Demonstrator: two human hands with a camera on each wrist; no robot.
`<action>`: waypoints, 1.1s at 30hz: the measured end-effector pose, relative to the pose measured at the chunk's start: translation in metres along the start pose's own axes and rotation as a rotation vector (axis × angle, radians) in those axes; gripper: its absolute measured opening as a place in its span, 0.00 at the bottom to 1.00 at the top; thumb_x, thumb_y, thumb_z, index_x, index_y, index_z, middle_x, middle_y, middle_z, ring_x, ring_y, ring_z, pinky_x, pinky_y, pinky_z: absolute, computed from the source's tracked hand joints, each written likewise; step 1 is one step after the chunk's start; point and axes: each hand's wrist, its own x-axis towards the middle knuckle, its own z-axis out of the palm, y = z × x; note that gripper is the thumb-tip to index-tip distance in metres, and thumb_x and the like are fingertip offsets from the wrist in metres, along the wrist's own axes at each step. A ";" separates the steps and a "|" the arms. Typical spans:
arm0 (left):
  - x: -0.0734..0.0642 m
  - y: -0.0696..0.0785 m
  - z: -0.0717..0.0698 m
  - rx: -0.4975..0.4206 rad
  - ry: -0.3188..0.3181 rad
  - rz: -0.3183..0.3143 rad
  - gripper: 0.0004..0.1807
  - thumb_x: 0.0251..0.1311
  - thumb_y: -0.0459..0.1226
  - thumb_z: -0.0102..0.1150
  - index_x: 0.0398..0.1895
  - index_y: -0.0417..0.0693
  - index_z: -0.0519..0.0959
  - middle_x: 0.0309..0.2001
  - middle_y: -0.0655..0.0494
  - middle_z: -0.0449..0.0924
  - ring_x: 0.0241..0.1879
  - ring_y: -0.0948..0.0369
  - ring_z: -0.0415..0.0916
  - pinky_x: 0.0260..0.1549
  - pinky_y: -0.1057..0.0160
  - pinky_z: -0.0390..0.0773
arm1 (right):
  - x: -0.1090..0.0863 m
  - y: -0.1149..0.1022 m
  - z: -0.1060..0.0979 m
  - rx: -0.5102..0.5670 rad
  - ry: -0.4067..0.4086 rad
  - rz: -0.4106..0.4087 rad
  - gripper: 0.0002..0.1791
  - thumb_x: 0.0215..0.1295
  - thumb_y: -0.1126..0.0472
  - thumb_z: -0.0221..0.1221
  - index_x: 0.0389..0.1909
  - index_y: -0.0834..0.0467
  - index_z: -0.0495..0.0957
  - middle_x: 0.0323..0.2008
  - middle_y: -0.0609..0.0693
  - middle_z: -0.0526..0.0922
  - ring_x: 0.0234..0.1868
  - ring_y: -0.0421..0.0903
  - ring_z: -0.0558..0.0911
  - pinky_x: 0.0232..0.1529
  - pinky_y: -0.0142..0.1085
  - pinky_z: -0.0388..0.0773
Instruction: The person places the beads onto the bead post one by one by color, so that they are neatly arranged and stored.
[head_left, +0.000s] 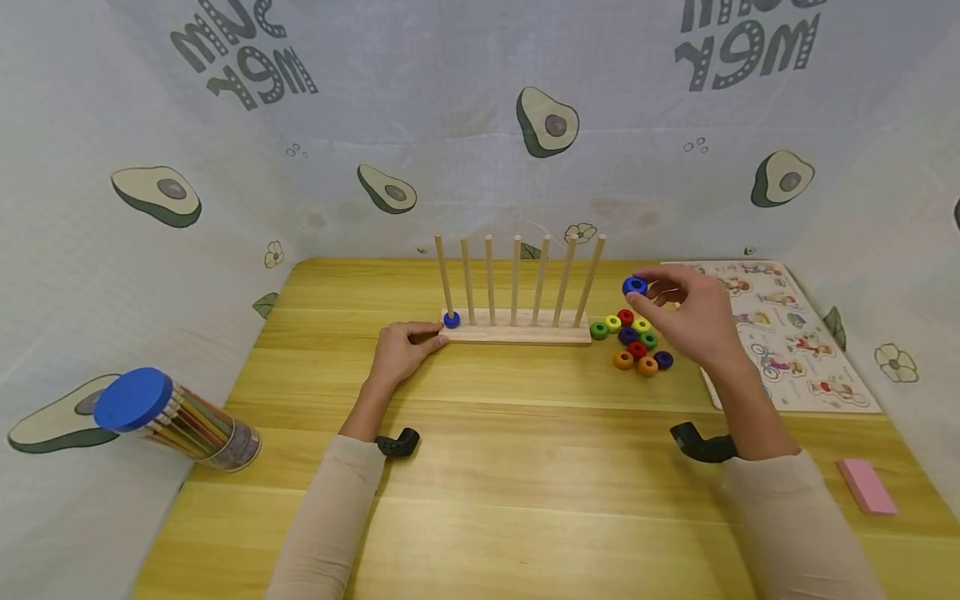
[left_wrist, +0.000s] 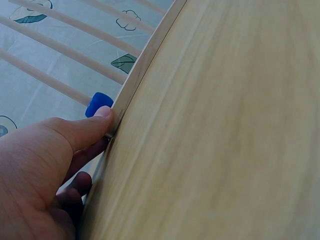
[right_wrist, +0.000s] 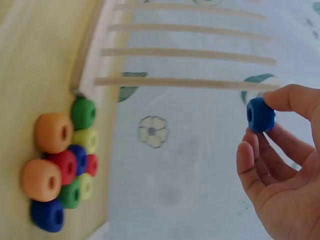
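Note:
A wooden peg rack (head_left: 517, 335) with several upright pegs stands on the table. One blue bead (head_left: 452, 320) sits at the foot of its leftmost peg. My left hand (head_left: 401, 352) grips the left end of the rack's base, its thumb beside that bead in the left wrist view. Raised above the loose beads, my right hand (head_left: 693, 312) pinches another blue bead (right_wrist: 261, 114) between thumb and fingers, with the hole showing. Several beads in orange (right_wrist: 53, 132), green (right_wrist: 83, 113), red, yellow and dark blue lie bunched on the table off the rack's right end.
Behind the right forearm lies a picture puzzle board (head_left: 802, 350). A pink block (head_left: 867, 486) rests at the right. On the left stands a clear tub of coloured sticks (head_left: 197, 423) with a blue lid (head_left: 133, 399). A printed cloth (head_left: 450, 125) hangs behind the table.

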 end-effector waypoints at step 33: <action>0.002 -0.002 -0.001 0.012 -0.016 -0.006 0.16 0.62 0.52 0.72 0.50 0.60 0.91 0.52 0.54 0.89 0.57 0.51 0.84 0.58 0.49 0.81 | 0.086 -0.126 0.079 0.114 -0.189 -0.226 0.21 0.72 0.54 0.65 0.61 0.56 0.82 0.53 0.54 0.86 0.56 0.52 0.79 0.59 0.48 0.75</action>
